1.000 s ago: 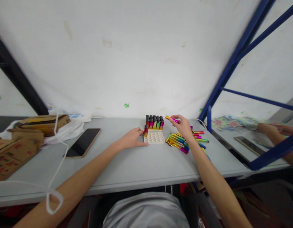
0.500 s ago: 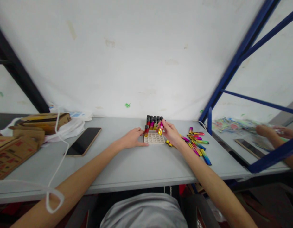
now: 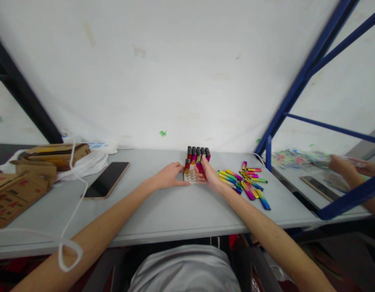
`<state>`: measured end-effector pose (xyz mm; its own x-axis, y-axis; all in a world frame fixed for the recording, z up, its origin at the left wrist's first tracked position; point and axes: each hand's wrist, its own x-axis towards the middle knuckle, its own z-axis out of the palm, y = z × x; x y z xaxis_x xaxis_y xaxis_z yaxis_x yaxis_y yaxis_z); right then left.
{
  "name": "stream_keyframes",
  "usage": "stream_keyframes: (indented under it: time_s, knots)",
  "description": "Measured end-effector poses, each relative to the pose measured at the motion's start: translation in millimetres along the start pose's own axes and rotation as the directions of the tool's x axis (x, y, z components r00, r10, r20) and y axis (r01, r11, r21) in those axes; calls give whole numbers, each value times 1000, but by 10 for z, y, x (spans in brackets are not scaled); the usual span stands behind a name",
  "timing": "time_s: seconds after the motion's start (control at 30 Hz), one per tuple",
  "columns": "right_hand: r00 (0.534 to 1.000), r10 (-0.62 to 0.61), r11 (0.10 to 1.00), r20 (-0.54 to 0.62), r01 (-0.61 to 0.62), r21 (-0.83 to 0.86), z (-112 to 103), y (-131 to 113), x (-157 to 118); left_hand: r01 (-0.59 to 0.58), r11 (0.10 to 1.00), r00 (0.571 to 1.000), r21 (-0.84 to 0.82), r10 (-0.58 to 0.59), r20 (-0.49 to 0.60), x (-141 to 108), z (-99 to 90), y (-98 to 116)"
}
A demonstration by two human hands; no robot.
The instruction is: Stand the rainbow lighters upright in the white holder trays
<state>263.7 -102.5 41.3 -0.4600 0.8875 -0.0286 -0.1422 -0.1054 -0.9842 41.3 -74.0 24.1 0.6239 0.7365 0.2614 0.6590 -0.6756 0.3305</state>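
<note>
A white grid tray lies on the table, with several upright black-topped lighters packed in its far rows. One red-and-gold lighter stands apart at its left side. My left hand grips the tray's left edge, thumb at the near corner and fingers by that single lighter. Over the right part of the tray, my right hand is closed on a shiny pink lighter, whose lower end my fingers hide. Loose metallic lighters in mixed colours are scattered right of my right hand.
A phone lies on the left of the table, near cardboard boxes and a white cable. A blue metal frame rises at the right. Beyond it, another person's hands are at work. A wall stands behind the table.
My right hand has moved left and slightly down over the tray with the pink lighter, now more upright. More of the loose pile shows. My left hand stays at the tray.
</note>
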Motion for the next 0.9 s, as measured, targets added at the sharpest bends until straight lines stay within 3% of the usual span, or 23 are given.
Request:
stream_keyframes:
  time_s: [0.17, 0.3, 0.9]
  knots:
    - [984, -79, 990, -162, 59, -124, 13, 41, 23, 3, 1000, 1000, -13, -3, -20, -4, 1, -1]
    - [966, -67, 986, -252, 25, -166, -16, 55, 46, 2, 1000, 1000, -10, -2, -19, -6, 2, -2]
    - [951, -145, 972, -272, 84, -221, -73, 47, 71, 2, 1000, 1000, 20, -2, 2, -11, -11, 1]
